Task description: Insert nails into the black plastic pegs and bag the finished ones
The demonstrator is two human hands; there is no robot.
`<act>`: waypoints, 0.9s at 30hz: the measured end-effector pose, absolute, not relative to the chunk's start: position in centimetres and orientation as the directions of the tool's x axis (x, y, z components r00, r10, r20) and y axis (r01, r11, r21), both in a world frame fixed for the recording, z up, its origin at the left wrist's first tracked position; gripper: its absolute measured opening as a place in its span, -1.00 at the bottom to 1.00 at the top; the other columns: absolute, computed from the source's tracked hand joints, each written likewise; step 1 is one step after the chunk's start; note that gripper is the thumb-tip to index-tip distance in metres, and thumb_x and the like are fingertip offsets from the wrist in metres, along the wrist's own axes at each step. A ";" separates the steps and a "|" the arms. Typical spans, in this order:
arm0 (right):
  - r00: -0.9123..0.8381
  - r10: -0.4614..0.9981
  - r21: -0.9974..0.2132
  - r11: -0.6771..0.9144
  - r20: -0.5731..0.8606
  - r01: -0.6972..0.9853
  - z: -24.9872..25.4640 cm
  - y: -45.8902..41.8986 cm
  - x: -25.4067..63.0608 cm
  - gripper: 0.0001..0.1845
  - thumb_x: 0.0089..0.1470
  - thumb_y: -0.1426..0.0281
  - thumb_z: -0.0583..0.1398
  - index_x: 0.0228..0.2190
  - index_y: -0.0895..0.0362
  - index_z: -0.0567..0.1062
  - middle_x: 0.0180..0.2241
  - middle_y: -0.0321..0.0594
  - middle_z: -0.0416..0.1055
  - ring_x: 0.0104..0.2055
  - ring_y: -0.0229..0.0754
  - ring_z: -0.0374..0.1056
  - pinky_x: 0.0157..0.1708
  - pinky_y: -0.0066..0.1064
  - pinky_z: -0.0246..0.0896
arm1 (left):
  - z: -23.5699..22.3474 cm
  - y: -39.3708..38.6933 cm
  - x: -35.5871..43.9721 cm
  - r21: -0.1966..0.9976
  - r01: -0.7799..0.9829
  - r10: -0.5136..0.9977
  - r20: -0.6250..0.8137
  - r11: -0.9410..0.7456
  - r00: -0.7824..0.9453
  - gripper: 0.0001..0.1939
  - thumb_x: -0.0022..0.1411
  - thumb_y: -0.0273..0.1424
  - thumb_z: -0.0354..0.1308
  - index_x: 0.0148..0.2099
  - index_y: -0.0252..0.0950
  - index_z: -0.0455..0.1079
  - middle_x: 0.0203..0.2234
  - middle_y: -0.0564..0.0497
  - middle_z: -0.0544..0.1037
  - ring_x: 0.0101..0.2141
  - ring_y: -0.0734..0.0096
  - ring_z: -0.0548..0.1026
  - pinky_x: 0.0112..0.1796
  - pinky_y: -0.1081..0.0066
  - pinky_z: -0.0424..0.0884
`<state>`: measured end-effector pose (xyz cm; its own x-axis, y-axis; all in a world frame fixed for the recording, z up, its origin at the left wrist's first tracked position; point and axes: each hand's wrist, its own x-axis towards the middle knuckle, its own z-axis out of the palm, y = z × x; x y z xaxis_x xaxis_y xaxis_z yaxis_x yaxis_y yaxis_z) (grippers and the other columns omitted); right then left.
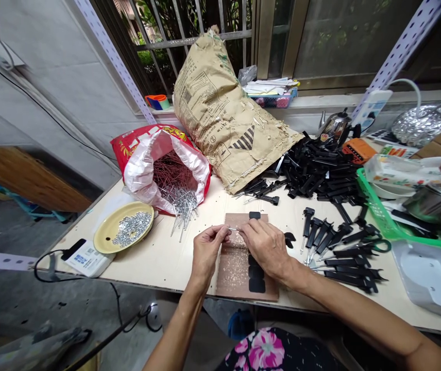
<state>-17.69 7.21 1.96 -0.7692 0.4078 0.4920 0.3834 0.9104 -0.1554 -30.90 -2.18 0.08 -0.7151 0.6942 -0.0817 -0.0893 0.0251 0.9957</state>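
My left hand [208, 248] and my right hand [265, 245] meet over a small brown board [236, 268] at the table's front edge. Between their pinched fingertips runs a thin metal nail [233, 229], held level. The left hand's fingers pinch its left end; the right hand's fingers close on its right end, and I cannot tell if they also hold a small part. Black plastic pieces [256, 278] lie on the board under my right hand.
An open red-and-white bag of nails [174, 178] and a yellow plate of small metal parts [124, 233] lie left. A brown paper sack [220, 113] spills black plastic parts [321, 170]; several assembled ones [344, 257] lie right. A green basket [375, 206] stands further right.
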 end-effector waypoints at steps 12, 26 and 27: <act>-0.800 0.351 -0.154 0.936 0.486 0.317 0.9 8.0 -17.4 -0.79 0.25 0.40 0.03 -0.35 0.10 0.44 -0.39 -0.23 0.38 -0.31 -0.20 0.23 -0.36 -0.39 -0.02 | 0.0 -2.2 -30.9 0.997 -0.034 0.736 -0.071 0.066 -0.674 -0.76 0.02 -0.25 0.27 -0.35 -0.33 0.53 -0.51 0.02 0.55 -0.47 0.46 0.43 -0.38 0.48 0.35; -0.864 0.407 -0.424 0.867 0.298 0.262 0.7 8.6 -17.0 -0.70 0.29 0.32 -0.06 -0.27 0.12 0.44 -0.35 -0.21 0.35 -0.34 -0.24 0.31 -0.40 -0.46 0.14 | -0.5 -2.3 -31.1 0.991 -0.010 0.751 -0.105 0.130 -0.651 -0.73 0.01 -0.23 0.28 -0.34 -0.36 0.53 -0.54 0.03 0.53 -0.48 0.48 0.43 -0.38 0.49 0.36; -0.863 0.411 -0.455 0.854 0.295 0.251 0.6 8.7 -17.0 -0.70 0.29 0.32 -0.06 -0.26 0.11 0.43 -0.34 -0.21 0.34 -0.35 -0.25 0.31 -0.40 -0.46 0.14 | -0.7 -2.3 -31.1 0.990 -0.015 0.753 -0.115 0.137 -0.648 -0.73 0.01 -0.23 0.28 -0.34 -0.36 0.53 -0.53 0.03 0.53 -0.48 0.48 0.43 -0.38 0.49 0.36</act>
